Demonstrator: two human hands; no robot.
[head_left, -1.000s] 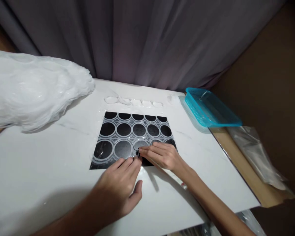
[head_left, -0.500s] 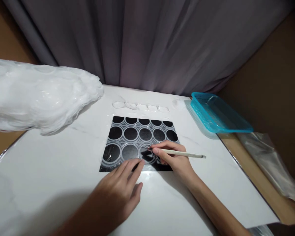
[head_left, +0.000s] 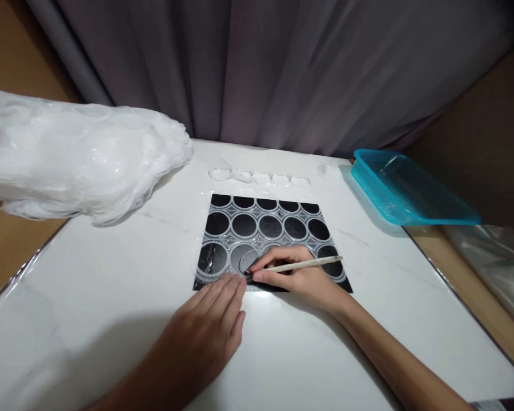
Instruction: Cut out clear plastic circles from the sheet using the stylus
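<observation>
- The turquoise basket at two o'clock on the white table; its contents cannot be made out.
- The right hand pinches a thin stick, tip on the black circle-patterned sheet (table centre).
- The left hand lies flat, fingers loose, fingertips touching the sheet's near edge at six o'clock.
- White plastic heap at ten o'clock.

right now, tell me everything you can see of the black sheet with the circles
The black sheet lies flat on the white table, a glossy dark rectangle under pale film cut into rows of rings. The left hand presses its near edge; the right hand rests on it, putting a thin stick to a near-row circle.
</observation>
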